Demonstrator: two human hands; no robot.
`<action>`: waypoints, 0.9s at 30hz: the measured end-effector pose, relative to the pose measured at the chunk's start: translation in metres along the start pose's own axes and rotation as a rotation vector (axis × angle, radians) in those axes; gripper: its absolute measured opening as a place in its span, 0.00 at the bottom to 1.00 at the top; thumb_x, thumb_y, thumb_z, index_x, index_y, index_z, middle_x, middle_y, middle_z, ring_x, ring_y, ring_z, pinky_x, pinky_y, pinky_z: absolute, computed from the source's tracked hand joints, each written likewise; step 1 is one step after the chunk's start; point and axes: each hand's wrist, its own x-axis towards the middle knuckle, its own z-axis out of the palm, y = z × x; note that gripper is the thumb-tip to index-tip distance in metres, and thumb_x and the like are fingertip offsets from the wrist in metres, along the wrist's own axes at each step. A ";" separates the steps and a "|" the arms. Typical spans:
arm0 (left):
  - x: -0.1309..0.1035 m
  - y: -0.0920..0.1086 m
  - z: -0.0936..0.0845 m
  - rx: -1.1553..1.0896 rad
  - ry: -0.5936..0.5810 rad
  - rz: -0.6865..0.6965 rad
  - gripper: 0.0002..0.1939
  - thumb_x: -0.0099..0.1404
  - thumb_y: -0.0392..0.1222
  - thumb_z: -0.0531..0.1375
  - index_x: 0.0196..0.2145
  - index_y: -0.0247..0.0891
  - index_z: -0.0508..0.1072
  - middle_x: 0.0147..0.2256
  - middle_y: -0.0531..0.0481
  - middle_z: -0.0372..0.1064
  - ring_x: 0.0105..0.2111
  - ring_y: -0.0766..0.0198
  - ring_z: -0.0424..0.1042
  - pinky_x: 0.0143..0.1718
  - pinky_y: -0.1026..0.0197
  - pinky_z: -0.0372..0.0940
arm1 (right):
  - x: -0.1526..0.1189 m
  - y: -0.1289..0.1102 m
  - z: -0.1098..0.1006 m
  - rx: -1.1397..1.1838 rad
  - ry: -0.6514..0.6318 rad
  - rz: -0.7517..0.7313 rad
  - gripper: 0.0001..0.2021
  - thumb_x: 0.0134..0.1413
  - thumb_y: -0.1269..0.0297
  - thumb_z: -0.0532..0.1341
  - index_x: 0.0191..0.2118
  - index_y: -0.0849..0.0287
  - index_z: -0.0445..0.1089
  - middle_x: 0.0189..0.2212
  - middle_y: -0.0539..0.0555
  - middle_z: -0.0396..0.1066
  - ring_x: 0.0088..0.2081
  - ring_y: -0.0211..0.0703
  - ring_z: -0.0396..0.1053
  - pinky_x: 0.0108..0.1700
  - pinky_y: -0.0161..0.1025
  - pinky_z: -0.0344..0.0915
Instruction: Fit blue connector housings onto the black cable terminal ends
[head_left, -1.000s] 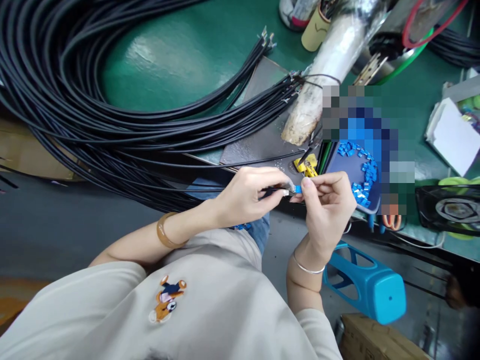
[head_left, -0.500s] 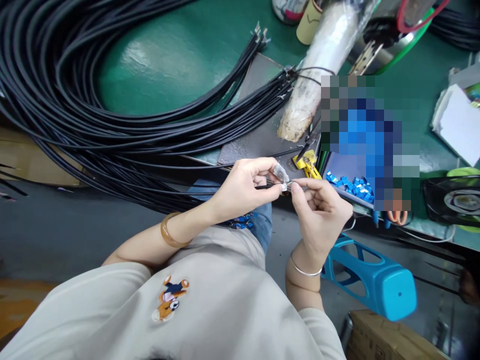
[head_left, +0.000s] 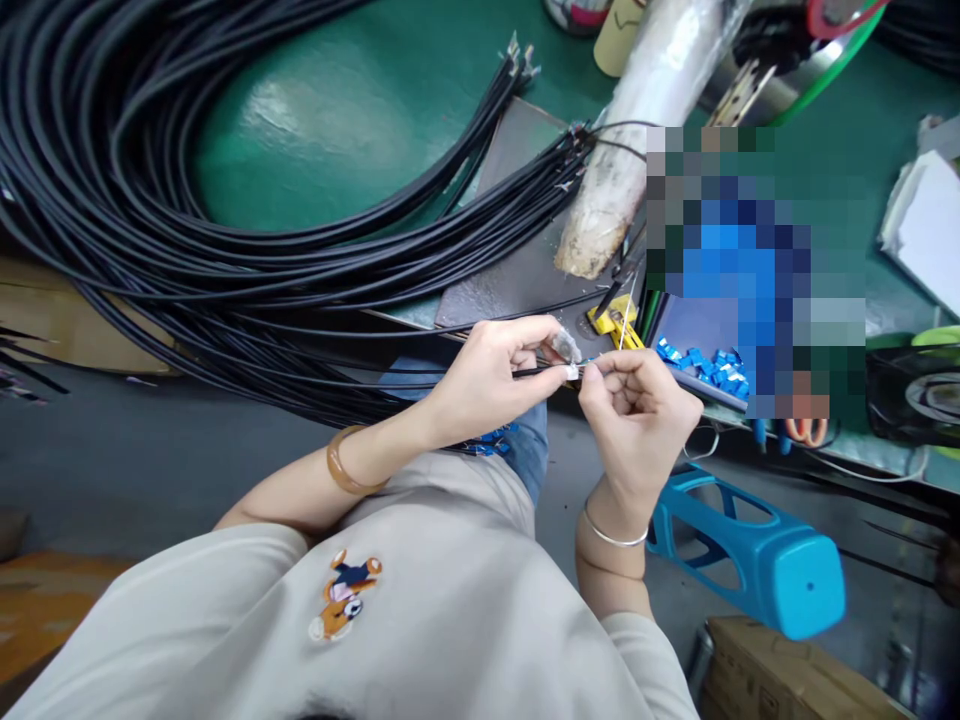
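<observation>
Blk cable (head_left: 534, 374) runs thru the L hand (head_left: 487, 375), gripped b/w thumb & fingers w/ no visible gap; its end pokes out just past the tips, fine wires (head_left: 583, 366) showing. R hand (head_left: 641, 415) is right beside it, thumb & forefinger pinched together on the wires, other fingers curled in; exact hold too small to tell. So cable end sits b/w the 2 hands, near the counter edge. Count: 1 yellow tool (head_left: 619, 322) just beyond the R hand; 1 tray (head_left: 701, 325), partly pixelated, w/ blue bits, too many to count; more blue bits (head_left: 491, 441) by the jeans (head_left: 529, 455); 1 plastic-wrapped roll (head_left: 637, 150); 1 yellowish cup (head_left: 619, 42), cut off at top; 2 bangles, 1 per wrist. Other blk cables (head_left: 322, 255): big bundle, uncountable, looping in from L. Counter (head_left: 300, 120) is green, shiny, w/ 1 dark board (head_left: 480, 290) under the cable ends. Floor (head_left: 187, 440) gray; 1 blue stool (head_left: 806, 585) & 1 cardboard box (head_left: 795, 670) lower R.
</observation>
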 end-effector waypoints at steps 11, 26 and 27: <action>0.001 0.005 -0.004 -0.282 -0.023 -0.137 0.09 0.59 0.38 0.66 0.31 0.34 0.68 0.24 0.56 0.63 0.20 0.77 0.55 0.19 0.71 0.51 | -0.001 0.005 0.003 0.217 0.137 -0.047 0.04 0.57 0.62 0.63 0.34 0.55 0.72 0.19 0.43 0.63 0.17 0.30 0.57 0.19 0.32 0.52; 0.008 -0.003 0.000 -0.145 0.138 -0.050 0.06 0.59 0.35 0.64 0.31 0.34 0.69 0.26 0.54 0.65 0.21 0.76 0.58 0.21 0.71 0.55 | -0.002 0.013 0.014 0.096 0.156 -0.185 0.02 0.58 0.67 0.64 0.37 0.55 0.71 0.45 0.55 0.79 0.45 0.47 0.80 0.43 0.45 0.80; 0.009 -0.003 0.001 -0.133 0.158 -0.041 0.06 0.59 0.35 0.65 0.31 0.34 0.69 0.26 0.54 0.65 0.22 0.76 0.59 0.22 0.71 0.56 | -0.001 0.013 0.015 0.084 0.168 -0.204 0.02 0.58 0.68 0.64 0.36 0.55 0.70 0.46 0.55 0.79 0.44 0.47 0.80 0.44 0.46 0.80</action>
